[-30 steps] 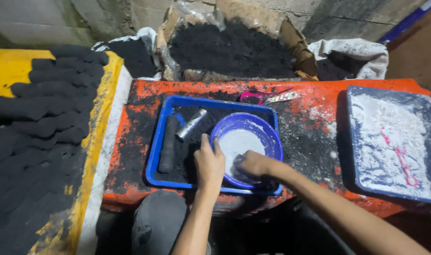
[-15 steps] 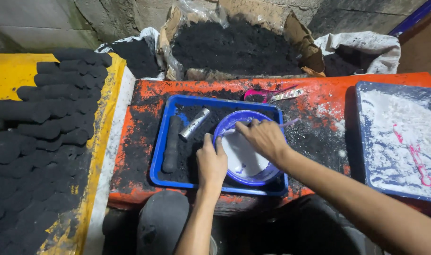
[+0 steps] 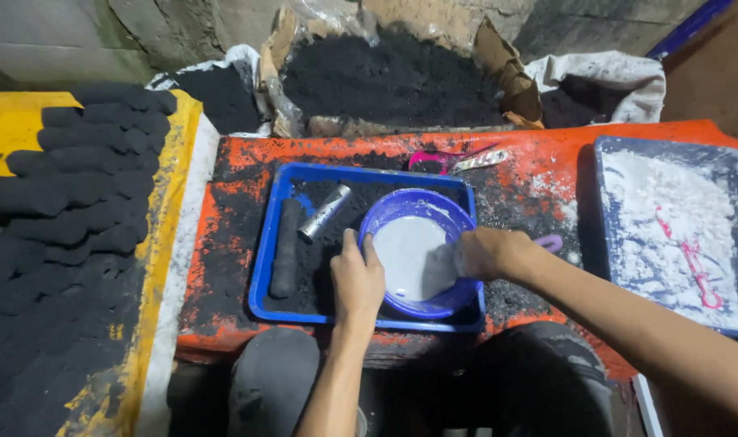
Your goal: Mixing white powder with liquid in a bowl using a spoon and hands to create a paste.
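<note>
Both hands worked the purple bowl point(image 3: 417, 251) in the blue tray point(image 3: 276, 235): left hand point(image 3: 357, 279) clasped its rim, right hand point(image 3: 486, 252) curled inside, coating with white powder; steadying seemed needed next.

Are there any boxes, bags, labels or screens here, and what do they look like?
Cardboard box: behind the orange table, middle; torn brown walls, heaped with black powder.
Left sack: beside the box; white, open, black powder inside.
Right sack: right of the box; white, crumpled.
No labels, signs or screens show.
</note>
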